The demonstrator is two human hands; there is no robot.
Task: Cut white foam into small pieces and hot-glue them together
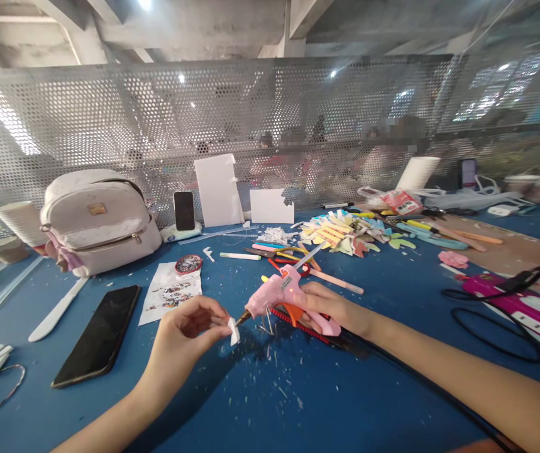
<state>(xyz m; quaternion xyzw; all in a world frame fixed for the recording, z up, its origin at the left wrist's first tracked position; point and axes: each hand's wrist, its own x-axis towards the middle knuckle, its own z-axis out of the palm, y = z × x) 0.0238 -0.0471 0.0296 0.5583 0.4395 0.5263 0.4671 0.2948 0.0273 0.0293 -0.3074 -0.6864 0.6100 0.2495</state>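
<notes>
In my right hand (324, 305) is a pink hot glue gun (272, 292), its nozzle pointing down to the left. A clear glue stick (310, 253) pokes out of its back end, and a black cord runs from the grip along my forearm. My left hand (194, 327) pinches a small white paper piece (234, 331) between thumb and fingertips. The nozzle tip is at the paper's upper edge; whether they touch I cannot tell. Beneath the gun, red-handled scissors and an orange-handled tool are partly hidden.
A black phone (97, 333) lies left, near a white backpack (97, 220). Beads lie on a white sheet (156, 277) beside a small round container (188, 264). Cut paper strips (340, 233) are heaped at the back. A magenta power strip (524, 305) with black cord sits right.
</notes>
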